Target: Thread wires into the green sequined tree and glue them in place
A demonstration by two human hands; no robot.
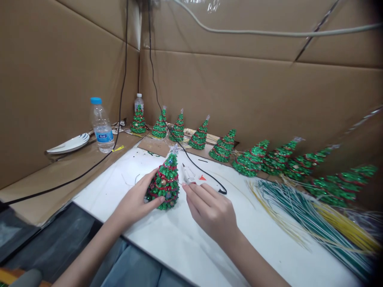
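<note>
Our left hand (139, 196) curls partway round the tree (168, 179). Our right hand (212, 208), pinched nearly closed, holds a wire (180, 183) at right.

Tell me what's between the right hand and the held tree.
The head view shows a thin strand between the right hand and the tree.

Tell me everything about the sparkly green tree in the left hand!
The cone-shaped, glittery green tree looks plastic, wound with red garland, dotted with coloured ornaments and topped by a pale star. It's nearly upright over the white tabletop. The left hand holds it; the right hand, nearby, seems to pinch a thin strand.
</note>
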